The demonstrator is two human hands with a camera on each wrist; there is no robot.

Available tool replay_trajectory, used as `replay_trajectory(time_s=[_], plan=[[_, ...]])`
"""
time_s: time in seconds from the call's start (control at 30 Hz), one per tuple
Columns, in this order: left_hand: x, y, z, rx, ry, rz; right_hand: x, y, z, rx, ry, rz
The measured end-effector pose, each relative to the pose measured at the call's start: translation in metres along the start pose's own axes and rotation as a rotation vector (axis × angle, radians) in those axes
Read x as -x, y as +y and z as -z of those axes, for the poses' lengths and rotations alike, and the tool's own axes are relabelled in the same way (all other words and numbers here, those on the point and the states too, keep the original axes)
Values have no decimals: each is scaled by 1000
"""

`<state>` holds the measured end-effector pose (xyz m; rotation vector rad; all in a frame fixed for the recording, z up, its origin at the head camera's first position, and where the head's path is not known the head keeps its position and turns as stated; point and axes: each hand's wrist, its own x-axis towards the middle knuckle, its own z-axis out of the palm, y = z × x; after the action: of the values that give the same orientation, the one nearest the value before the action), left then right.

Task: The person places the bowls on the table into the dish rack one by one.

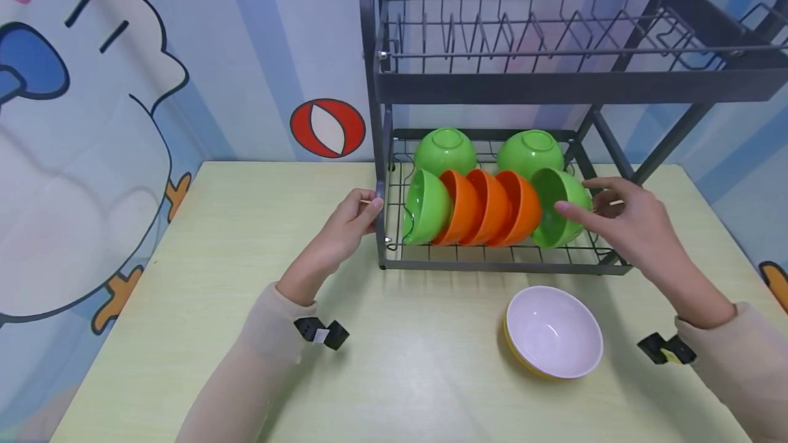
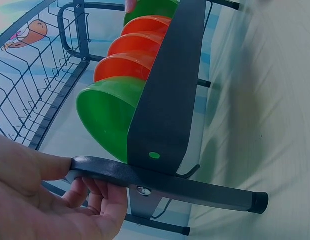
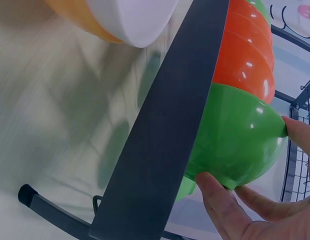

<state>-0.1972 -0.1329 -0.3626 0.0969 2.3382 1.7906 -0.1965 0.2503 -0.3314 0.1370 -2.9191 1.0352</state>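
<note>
My left hand (image 1: 335, 238) grips the left front post (image 2: 160, 182) of a dark dish rack, thumb on one side and curled fingers on the other. On the lower shelf, my right hand (image 1: 637, 227) pinches a green bowl (image 1: 550, 214), with the thumb at its rim and fingertips near its base (image 3: 235, 145). That bowl stands on its side at the right end of a row. Beside it lean several orange bowls (image 1: 489, 207), and another green bowl (image 1: 429, 207) stands at the row's left end. Two upside-down green bowls (image 1: 446, 149) sit behind.
A pale-lined bowl (image 1: 554, 333), yellow on its outside, stands upright on the light wooden table (image 1: 400, 374) in front of the rack. Above the bowls runs the rack's upper tier (image 1: 572, 87), with wire dividers. A cartoon-printed wall (image 1: 258, 53) rises behind.
</note>
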Motion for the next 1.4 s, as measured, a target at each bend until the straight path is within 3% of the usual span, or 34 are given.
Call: replay_trajectory(time_s=[1.4], plan=[[1, 2, 0, -14, 3, 17, -12, -6, -14, 6, -48, 37]])
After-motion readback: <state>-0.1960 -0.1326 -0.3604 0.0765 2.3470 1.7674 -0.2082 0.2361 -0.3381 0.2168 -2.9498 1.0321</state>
